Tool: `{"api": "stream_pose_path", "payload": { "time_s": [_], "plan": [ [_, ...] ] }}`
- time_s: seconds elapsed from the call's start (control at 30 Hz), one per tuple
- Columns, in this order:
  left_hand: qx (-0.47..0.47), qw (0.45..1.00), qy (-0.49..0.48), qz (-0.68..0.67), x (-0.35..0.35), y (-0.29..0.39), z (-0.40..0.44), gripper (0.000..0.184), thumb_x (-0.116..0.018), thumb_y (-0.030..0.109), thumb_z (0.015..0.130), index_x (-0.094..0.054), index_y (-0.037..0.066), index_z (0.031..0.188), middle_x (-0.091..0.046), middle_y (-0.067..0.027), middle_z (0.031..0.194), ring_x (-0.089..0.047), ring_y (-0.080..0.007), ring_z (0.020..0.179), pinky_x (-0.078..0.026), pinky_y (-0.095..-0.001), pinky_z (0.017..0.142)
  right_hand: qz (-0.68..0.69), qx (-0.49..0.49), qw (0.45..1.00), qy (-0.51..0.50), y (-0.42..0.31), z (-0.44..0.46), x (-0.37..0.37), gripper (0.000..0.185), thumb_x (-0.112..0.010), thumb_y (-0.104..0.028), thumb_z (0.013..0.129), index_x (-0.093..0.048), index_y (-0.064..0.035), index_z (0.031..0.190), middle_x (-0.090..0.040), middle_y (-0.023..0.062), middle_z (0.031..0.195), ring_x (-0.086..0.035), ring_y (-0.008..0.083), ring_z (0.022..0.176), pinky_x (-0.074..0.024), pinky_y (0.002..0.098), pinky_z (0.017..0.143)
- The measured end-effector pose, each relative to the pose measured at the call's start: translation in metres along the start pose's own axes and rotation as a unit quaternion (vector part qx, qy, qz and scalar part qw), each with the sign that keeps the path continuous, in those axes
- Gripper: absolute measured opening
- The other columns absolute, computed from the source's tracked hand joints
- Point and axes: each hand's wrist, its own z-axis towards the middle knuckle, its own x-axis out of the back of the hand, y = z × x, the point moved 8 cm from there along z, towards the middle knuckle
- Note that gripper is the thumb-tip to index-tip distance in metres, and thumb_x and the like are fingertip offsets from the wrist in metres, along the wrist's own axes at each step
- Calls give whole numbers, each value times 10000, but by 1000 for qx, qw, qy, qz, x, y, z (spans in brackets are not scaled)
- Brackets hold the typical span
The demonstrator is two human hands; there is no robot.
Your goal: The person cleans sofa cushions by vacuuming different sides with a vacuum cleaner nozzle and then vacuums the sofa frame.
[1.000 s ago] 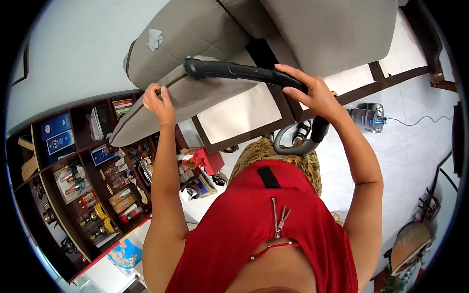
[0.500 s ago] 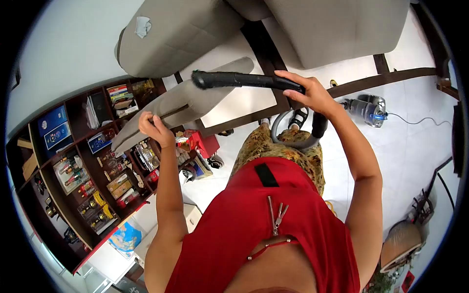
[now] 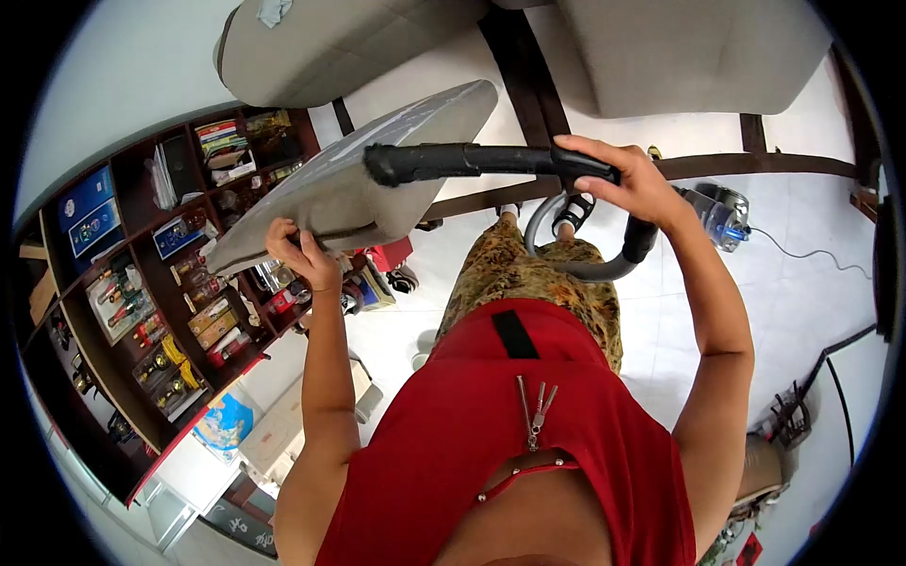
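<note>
My left hand (image 3: 304, 255) grips the near edge of a grey sofa cushion (image 3: 406, 209), which is held up and tilted, with a zipper seam along its side. My right hand (image 3: 628, 181) is closed around the black handle of a vacuum cleaner nozzle (image 3: 472, 160). The nozzle's round brush tip reaches across in front of the cushion; whether it touches the fabric I cannot tell. A grey hose (image 3: 604, 274) curves down from the handle beside my legs. The vacuum cleaner body (image 3: 725, 215), with a clear bin, stands on the floor to the right.
A dark wooden sofa frame (image 3: 524, 71) lies ahead, with large grey cushions (image 3: 698, 57) on it. On the left stands a shelf unit (image 3: 142, 236) full of books and boxes. A cord (image 3: 812, 255) trails over the white floor. A folding chair (image 3: 764, 472) is at lower right.
The cushion has turned so that more of its broad upper face shows. My right hand and the nozzle have shifted slightly right and lower in view. My left hand keeps its hold.
</note>
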Motion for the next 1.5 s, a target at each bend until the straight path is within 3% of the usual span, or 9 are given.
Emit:
{"api": "stream_pose_path", "payload": {
  "time_s": [0.2,0.5,0.7,1.0,1.2,1.27,1.3,1.4,1.5],
  "plan": [
    [-7,1000,10,3,1,5,-6,259,-495,281,980,-491,25,1024,-489,-142,1075,-439,-295,1012,-310,-430,961,-78,-121,989,35,90,6,-2,506,-690,-297,914,-555,-296,1402,-677,48,768,-569,117,630,-484,310,628],
    [-34,999,36,-5,-16,-6,50,217,-464,232,1000,-499,18,995,-512,-126,1034,-450,-287,981,-314,-434,939,48,39,994,89,5,-2,-22,555,-689,-243,904,-528,-201,1433,-629,-18,769,-514,72,611,-424,248,574],
    [-40,997,59,0,-38,-31,108,148,-526,180,953,-536,32,943,-562,-89,970,-476,-268,936,-358,-423,893,52,-130,982,124,87,20,-26,500,-681,-314,927,-540,-324,1407,-562,25,624,-480,121,510,-433,310,530],
    [-5,998,40,51,-87,-65,206,317,-501,267,998,-600,-31,1035,-608,-147,1016,-543,-278,946,-416,-413,907,49,-99,972,207,89,35,-33,490,-683,-339,923,-549,-324,1394,-618,65,674,-521,154,532,-455,324,562],
    [-14,999,48,16,-128,-60,256,338,-544,305,956,-643,-16,994,-658,-165,992,-575,-329,955,-429,-430,885,-3,-15,958,287,46,50,-49,509,-689,-305,914,-526,-313,1396,-681,193,846,-613,352,606,-501,398,621],
    [-18,999,41,21,-139,-63,272,345,-549,314,954,-651,-15,981,-666,-164,985,-587,-325,942,-443,-427,869,35,-64,957,280,58,61,-53,507,-690,-302,913,-529,-316,1393,-670,191,802,-610,347,597,-498,399,615],
    [-24,998,51,36,-145,-69,280,355,-553,324,951,-660,-14,975,-676,-167,979,-602,-321,916,-456,-425,855,35,-29,946,320,74,66,-55,506,-691,-313,920,-542,-308,1404,-535,45,581,-502,140,475,-458,303,518],
    [-15,998,45,40,-160,-78,301,368,-555,337,948,-666,-12,986,-682,-171,993,-610,-322,922,-462,-422,848,25,-115,948,297,126,74,-66,508,-688,-328,922,-536,-322,1406,-517,37,578,-491,135,467,-458,314,513],
    [-9,999,43,25,-176,-89,321,390,-552,359,948,-673,-8,1006,-688,-169,1003,-618,-318,942,-467,-416,859,27,-127,939,320,153,85,-72,510,-683,-372,908,-531,-336,1393,-643,187,688,-577,322,545,-488,394,595]
  ]
}}
